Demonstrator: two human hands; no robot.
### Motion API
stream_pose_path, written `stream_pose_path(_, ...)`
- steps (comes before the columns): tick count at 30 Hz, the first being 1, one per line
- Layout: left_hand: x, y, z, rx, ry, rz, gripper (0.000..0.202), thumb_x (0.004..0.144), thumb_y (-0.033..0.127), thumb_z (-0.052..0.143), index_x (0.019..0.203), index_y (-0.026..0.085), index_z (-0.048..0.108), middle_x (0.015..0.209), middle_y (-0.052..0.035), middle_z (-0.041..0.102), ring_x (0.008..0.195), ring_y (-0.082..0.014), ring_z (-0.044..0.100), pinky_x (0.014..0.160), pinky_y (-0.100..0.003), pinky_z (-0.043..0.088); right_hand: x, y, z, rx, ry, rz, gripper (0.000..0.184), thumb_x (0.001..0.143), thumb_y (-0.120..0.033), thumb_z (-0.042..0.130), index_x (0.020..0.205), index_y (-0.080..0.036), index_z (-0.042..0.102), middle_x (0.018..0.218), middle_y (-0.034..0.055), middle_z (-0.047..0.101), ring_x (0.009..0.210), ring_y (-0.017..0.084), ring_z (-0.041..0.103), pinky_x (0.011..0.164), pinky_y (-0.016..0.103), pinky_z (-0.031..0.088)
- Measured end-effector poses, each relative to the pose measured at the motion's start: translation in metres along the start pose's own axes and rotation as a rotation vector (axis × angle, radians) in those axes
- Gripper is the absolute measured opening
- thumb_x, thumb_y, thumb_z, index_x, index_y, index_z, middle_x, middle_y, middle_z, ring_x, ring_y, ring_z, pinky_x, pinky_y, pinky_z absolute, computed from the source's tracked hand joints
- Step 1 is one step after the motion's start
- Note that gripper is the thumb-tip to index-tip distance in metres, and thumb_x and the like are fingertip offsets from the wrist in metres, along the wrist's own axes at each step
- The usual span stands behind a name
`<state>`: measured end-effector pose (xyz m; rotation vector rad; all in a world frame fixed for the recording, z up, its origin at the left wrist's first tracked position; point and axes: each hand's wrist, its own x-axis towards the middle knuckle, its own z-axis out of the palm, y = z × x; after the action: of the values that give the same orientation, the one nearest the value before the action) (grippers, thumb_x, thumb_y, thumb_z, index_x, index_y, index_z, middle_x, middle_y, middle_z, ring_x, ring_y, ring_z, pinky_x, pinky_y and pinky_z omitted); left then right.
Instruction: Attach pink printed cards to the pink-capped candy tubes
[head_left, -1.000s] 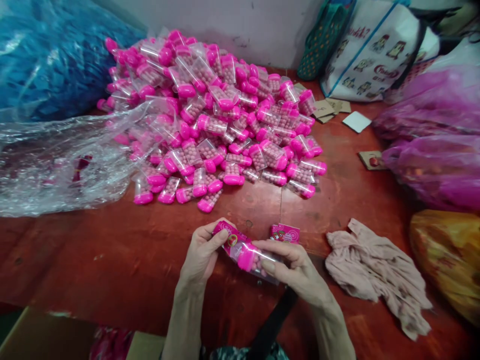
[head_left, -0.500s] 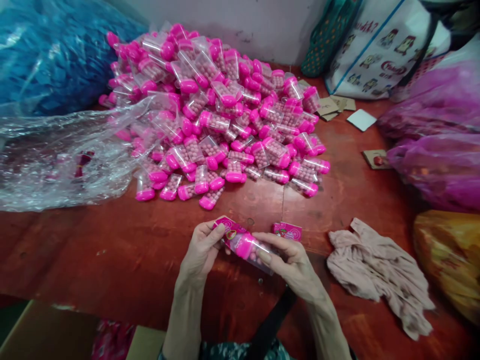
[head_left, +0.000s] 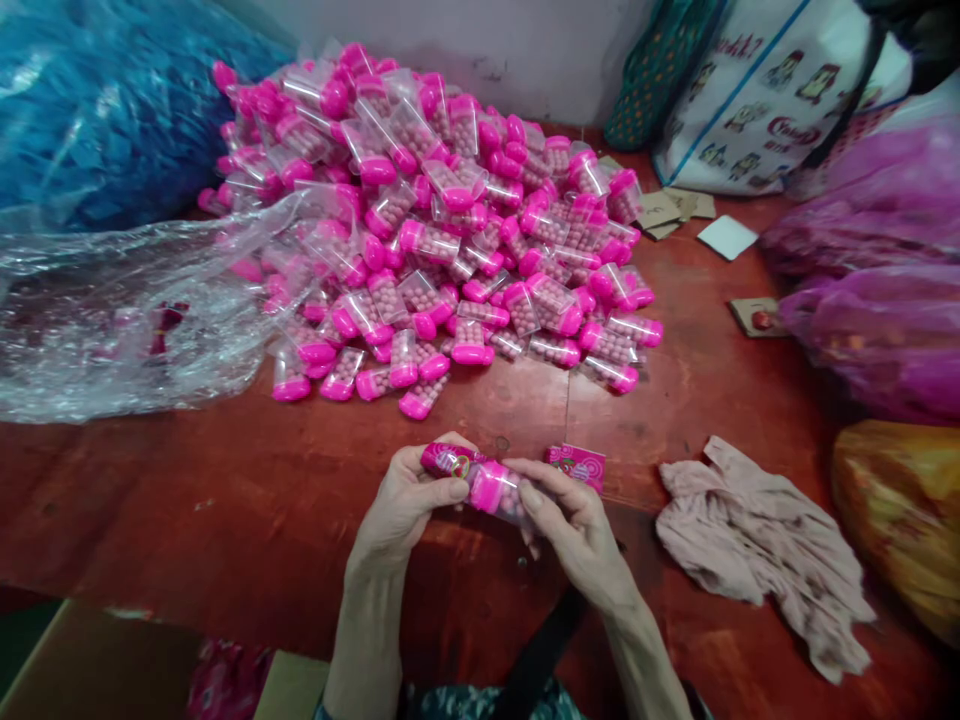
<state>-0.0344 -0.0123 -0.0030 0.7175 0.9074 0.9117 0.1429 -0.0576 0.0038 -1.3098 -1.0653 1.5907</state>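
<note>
Between both hands, above the red tabletop, is a small clear candy bottle [head_left: 490, 488] with a pink cap and pale pink balls inside. My left hand [head_left: 400, 508] pinches a shiny pink printed sleeve [head_left: 442, 460] at the cap end, thumb on top. The sleeve's clear part seems to overlap the cap, though how far is hard to make out. My right hand [head_left: 576, 525] is closed around the bottle's lower body, which its fingers partly cover. Just behind that hand lies a stack of flat pink printed sleeves [head_left: 581, 464].
A big heap of similar pink-capped bottles [head_left: 465, 240] fills the back of the table [head_left: 225, 520]. Clear plastic wrap [head_left: 135, 340] and a blue bag [head_left: 112, 110] lie left. To the right are a crumpled cloth [head_left: 757, 540], pink bags [head_left: 862, 330] and an orange bag [head_left: 900, 510].
The bottle and sleeve have turned to lie more level. My left thumb has slid down towards the cap, and my right fingers have shifted along the bottle.
</note>
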Motion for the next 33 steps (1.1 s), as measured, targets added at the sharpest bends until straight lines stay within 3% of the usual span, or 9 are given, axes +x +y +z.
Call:
stream_pose_path(2, -0.001, 0.001, 0.0, 0.0, 0.006, 0.015, 0.021, 0.059, 0.014, 0.073, 0.08, 0.013, 0.069, 0.081, -0.0024, 0.057, 0.066, -0.011, 0.053, 0.06, -0.021, 0.042, -0.001, 0.0, 0.004, -0.02, -0.009, -0.008, 0.032, 0.088, -0.036, 0.046, 0.115, -0.022, 0.056, 0.055, -0.0044, 0.047, 0.042, 0.007, 0.041, 0.04, 0.019, 0.035)
stream_pose_path(5, -0.003, 0.002, 0.0, 0.009, -0.011, 0.03, 0.028, 0.06, 0.012, 0.071, 0.088, 0.014, 0.068, 0.087, -0.0035, 0.059, 0.074, -0.0134, 0.055, 0.068, -0.022, 0.043, -0.003, -0.001, 0.006, -0.109, 0.016, -0.044, 0.031, 0.087, -0.035, 0.047, 0.112, -0.021, 0.059, 0.063, -0.0006, 0.055, 0.05, 0.01, 0.048, 0.044, 0.02, 0.038)
stream_pose_path(8, -0.005, 0.003, 0.001, 0.009, -0.044, 0.05, 0.023, 0.062, 0.012, 0.069, 0.085, 0.013, 0.068, 0.091, -0.0045, 0.058, 0.075, -0.0133, 0.054, 0.068, -0.022, 0.043, -0.005, -0.004, 0.006, -0.196, 0.057, -0.089, 0.029, 0.088, -0.033, 0.045, 0.109, -0.021, 0.061, 0.081, 0.0041, 0.064, 0.069, 0.015, 0.058, 0.058, 0.024, 0.046)
stream_pose_path(11, -0.007, 0.003, 0.001, -0.005, -0.074, 0.058, 0.019, 0.065, 0.014, 0.067, 0.084, 0.013, 0.069, 0.092, -0.0053, 0.057, 0.074, -0.0138, 0.054, 0.067, -0.023, 0.042, -0.007, -0.004, 0.006, -0.272, 0.054, -0.138, 0.027, 0.088, -0.031, 0.046, 0.107, -0.021, 0.062, 0.094, 0.0051, 0.066, 0.083, 0.018, 0.06, 0.073, 0.029, 0.047)
stream_pose_path(19, -0.011, 0.005, 0.007, 0.034, -0.118, 0.057, 0.024, 0.065, 0.012, 0.068, 0.089, 0.012, 0.068, 0.09, -0.0065, 0.062, 0.079, -0.0162, 0.056, 0.073, -0.025, 0.044, -0.009, -0.006, 0.003, -0.127, -0.071, -0.123, 0.032, 0.083, -0.029, 0.056, 0.115, -0.026, 0.058, 0.1, 0.0013, 0.067, 0.084, 0.017, 0.062, 0.074, 0.027, 0.049)
stream_pose_path(22, -0.008, 0.001, 0.012, -0.025, -0.008, 0.091, 0.031, 0.06, 0.009, 0.071, 0.091, 0.013, 0.067, 0.094, -0.0073, 0.065, 0.08, -0.0162, 0.059, 0.072, -0.024, 0.046, -0.009, -0.005, 0.005, -0.06, -0.069, -0.135, 0.032, 0.082, -0.028, 0.056, 0.114, -0.025, 0.059, 0.093, 0.0009, 0.068, 0.076, 0.015, 0.062, 0.068, 0.025, 0.05)
stream_pose_path(26, -0.002, -0.007, 0.021, -0.199, 0.218, 0.164, 0.041, 0.059, 0.013, 0.074, 0.099, 0.018, 0.064, 0.1, -0.0065, 0.067, 0.083, -0.0165, 0.062, 0.074, -0.025, 0.047, -0.006, 0.003, 0.015, -0.039, 0.095, -0.188, 0.03, 0.082, -0.027, 0.057, 0.112, -0.022, 0.06, 0.097, 0.0032, 0.068, 0.08, 0.017, 0.062, 0.07, 0.027, 0.051)
stream_pose_path(28, 0.0, -0.01, 0.024, -0.253, 0.244, 0.132, 0.039, 0.059, 0.018, 0.075, 0.097, 0.016, 0.066, 0.093, -0.0075, 0.069, 0.082, -0.0181, 0.063, 0.076, -0.027, 0.048, -0.004, 0.007, 0.021, -0.056, 0.152, -0.215, 0.03, 0.083, -0.026, 0.056, 0.112, -0.022, 0.06, 0.098, 0.003, 0.067, 0.081, 0.016, 0.062, 0.071, 0.026, 0.051)
stream_pose_path(33, 0.002, -0.016, 0.029, -0.273, 0.252, 0.005, 0.018, 0.059, 0.023, 0.076, 0.07, 0.011, 0.071, 0.07, -0.0074, 0.071, 0.063, -0.0153, 0.063, 0.069, -0.027, 0.05, -0.001, 0.009, 0.027, -0.203, 0.253, -0.281, 0.032, 0.083, -0.022, 0.055, 0.115, -0.022, 0.058, 0.093, 0.0024, 0.067, 0.071, 0.013, 0.061, 0.063, 0.023, 0.049)
